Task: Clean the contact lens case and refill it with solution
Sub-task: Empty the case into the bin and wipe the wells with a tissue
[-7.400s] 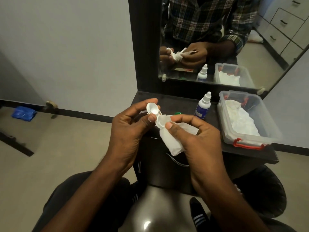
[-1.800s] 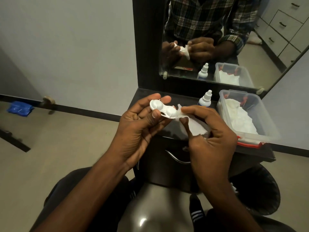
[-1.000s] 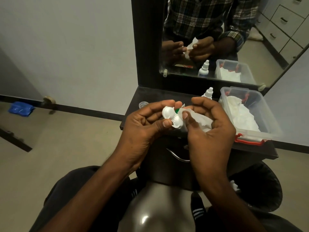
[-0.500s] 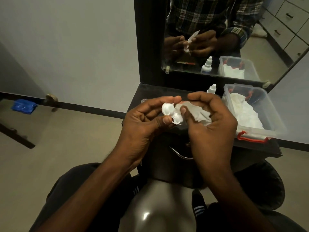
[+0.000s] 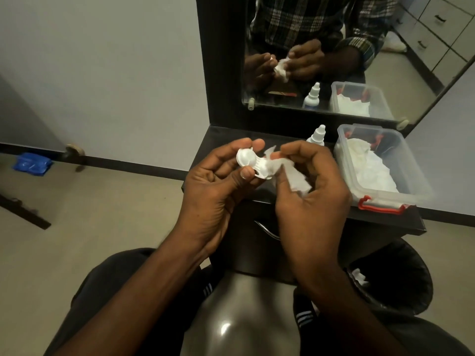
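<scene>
the cleaning step looks to be in hand: the lens case (image 5: 250,164) is being wiped dry with a tissue (image 5: 288,173), and no solution has gone in yet by the look of it. the case is held up in front of the dresser (image 5: 259,140), above its top rather than on it, with one round well showing bare on the left and the other well covered by the tissue. the left hand (image 5: 218,186) grips the case, thumb pressed on its near edge and fingertips curled round the far side. the right hand (image 5: 308,191) pinches the tissue, its fingers curled over and pushing a twisted corner into the covered well, the rest of the tissue bunched in the palm. both forearms reach forward and meet at chest height. the next move probably calls for finishing the wipe, dropping the tissue, perhaps in the bin (image 5: 401,281) at the right, then reaching for the solution bottle (image 5: 317,136) standing behind the right hand, beside the plastic box (image 5: 411,176)
</scene>
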